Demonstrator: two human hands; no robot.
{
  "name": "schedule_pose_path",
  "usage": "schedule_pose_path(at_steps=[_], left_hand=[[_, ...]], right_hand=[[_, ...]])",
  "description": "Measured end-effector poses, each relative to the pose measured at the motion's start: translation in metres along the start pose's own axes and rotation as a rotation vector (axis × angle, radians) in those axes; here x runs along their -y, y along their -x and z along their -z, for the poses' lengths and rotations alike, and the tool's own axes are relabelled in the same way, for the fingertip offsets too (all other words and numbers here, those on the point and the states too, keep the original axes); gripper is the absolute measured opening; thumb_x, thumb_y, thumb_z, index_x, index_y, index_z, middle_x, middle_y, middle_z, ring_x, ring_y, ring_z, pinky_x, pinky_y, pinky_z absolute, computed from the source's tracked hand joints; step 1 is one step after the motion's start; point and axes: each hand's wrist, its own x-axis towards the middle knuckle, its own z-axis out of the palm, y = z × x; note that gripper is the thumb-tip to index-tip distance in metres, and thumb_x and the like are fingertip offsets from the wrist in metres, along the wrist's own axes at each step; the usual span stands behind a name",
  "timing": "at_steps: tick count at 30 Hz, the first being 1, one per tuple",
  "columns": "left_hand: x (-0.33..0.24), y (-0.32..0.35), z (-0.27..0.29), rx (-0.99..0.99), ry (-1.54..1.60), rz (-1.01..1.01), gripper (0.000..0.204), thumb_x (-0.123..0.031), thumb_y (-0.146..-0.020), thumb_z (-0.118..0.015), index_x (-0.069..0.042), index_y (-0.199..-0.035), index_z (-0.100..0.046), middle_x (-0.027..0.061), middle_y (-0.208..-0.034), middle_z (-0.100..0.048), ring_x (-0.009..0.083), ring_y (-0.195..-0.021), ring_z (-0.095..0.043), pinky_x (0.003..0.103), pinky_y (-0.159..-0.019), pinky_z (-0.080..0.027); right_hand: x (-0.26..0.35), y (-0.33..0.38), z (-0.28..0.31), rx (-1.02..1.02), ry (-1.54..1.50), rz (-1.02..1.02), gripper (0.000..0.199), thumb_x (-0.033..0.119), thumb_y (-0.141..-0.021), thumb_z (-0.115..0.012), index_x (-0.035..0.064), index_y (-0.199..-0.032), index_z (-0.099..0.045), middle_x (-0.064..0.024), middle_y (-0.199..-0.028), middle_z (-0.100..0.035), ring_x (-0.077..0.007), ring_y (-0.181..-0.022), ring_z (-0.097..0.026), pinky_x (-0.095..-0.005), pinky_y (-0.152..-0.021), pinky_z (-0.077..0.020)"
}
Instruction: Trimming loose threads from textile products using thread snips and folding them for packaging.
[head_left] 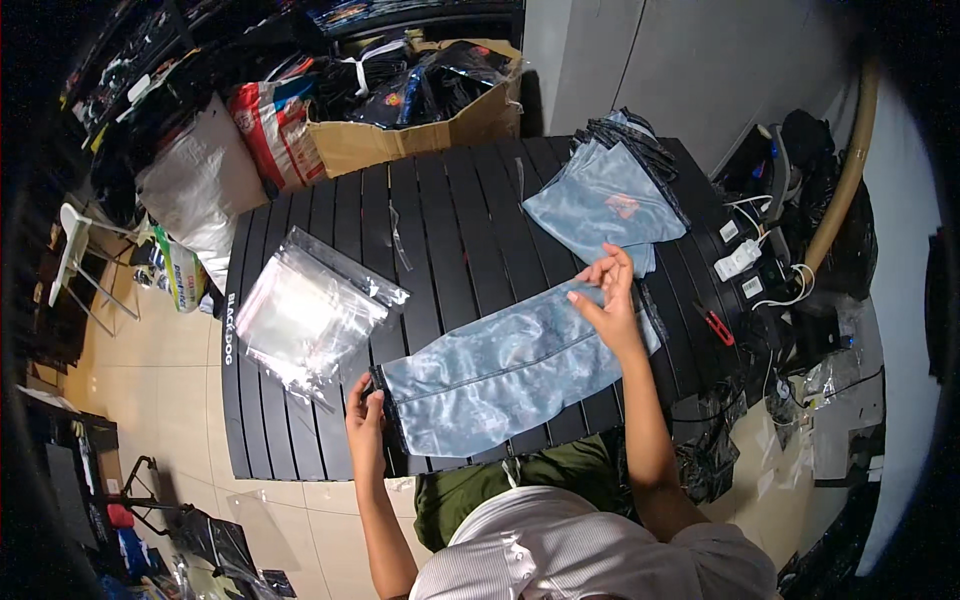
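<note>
Broadly, pale tiled floor (140, 400) surrounds a black slatted table (470, 240), whose left edge carries white lettering (229, 328). Behind it sits an open cardboard box (430, 143) full of dark packages, beside a red-and-white printed sack (290, 135). Lengthwise across the table's near side lies a shiny blue-grey cloth piece (500, 375) with dark-trimmed ends. At the far right corner, a pile of similar cloth (580, 200) shows a small orange-red emblem (622, 205); clear plastic bags (300, 320) rest on the left. The right hand (612, 300) is over the cloth piece's right end, fingers spread and loose; contact cannot be told. The left hand (364, 408) pinches the dark trim at the other end. White adapters (738, 260) with labels too small to read sit along the right edge, near a red-handled tool (718, 326).
</note>
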Motion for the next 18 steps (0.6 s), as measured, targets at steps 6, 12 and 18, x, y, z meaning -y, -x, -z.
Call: schedule_pose_path(at_steps=[6,12,18], left_hand=[[0.002,-0.001,0.001,0.019,0.028,-0.007,0.038,-0.017,-0.085,-0.057,-0.009,-0.121,-0.05,-0.0072,-0.075,-0.045,0.001,-0.061,-0.033,0.016,-0.052,-0.026],[0.001,0.0,0.002,0.025,0.053,0.006,0.039,-0.017,-0.085,-0.058,-0.008,-0.122,-0.049,-0.007,-0.076,-0.046,0.002,-0.063,-0.036,0.016,-0.055,-0.028],[0.005,-0.003,0.003,0.021,0.034,-0.039,0.037,-0.013,-0.087,-0.055,-0.009,-0.123,-0.047,-0.007,-0.075,-0.047,0.0002,-0.06,-0.036,0.015,-0.051,-0.028]], right_hand=[[0.003,-0.002,-0.001,-0.03,0.101,-0.009,0.074,-0.009,-0.077,-0.053,0.0075,-0.138,-0.015,0.0001,-0.077,-0.03,-0.0098,-0.075,-0.042,-0.0271,-0.082,-0.0422],[0.024,-0.002,-0.01,-0.009,-0.129,-0.19,0.079,-0.01,-0.082,-0.043,0.0177,-0.142,0.001,0.0004,-0.073,-0.03,-0.0073,-0.052,-0.04,-0.0289,-0.061,-0.0529],[0.029,-0.002,-0.013,0.064,-0.197,-0.248,0.085,-0.009,-0.081,-0.047,0.0222,-0.141,0.005,0.0019,-0.066,-0.029,-0.0045,-0.044,-0.034,-0.0262,-0.045,-0.0525]])
